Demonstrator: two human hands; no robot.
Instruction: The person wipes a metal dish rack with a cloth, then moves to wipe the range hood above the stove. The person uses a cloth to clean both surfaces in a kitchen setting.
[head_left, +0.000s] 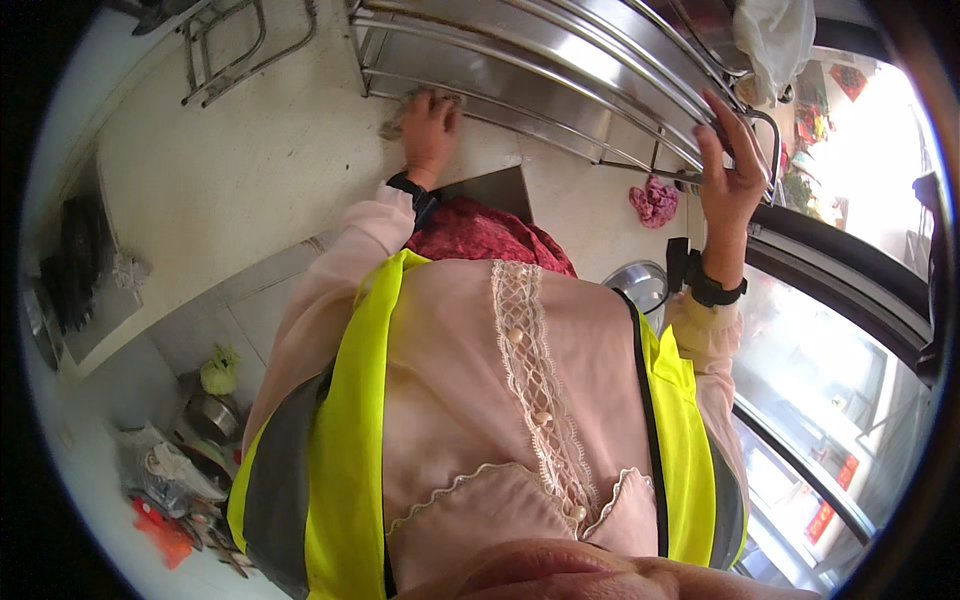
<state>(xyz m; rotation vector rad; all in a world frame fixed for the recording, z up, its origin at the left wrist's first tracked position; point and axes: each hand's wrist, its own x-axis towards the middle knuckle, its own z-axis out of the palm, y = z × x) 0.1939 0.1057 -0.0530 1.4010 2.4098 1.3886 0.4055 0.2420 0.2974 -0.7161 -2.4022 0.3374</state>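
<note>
My left hand presses down on a cream countertop, fingers bent over a crumpled brownish cloth or pad, mostly hidden under them. Just beyond it stands a stainless steel rack with tubular rails. At the rack's right end my right hand grips the frame, thumb and forefinger extended along the rails and the other fingers partly hidden. A crumpled pink cloth lies on the counter, left of my right wrist.
A round steel vessel sits near my right forearm. A bent-tube metal frame is at the upper left. A white plastic bag hangs by the rack. Windows line the right side. At lower left are a cabbage and a metal pot.
</note>
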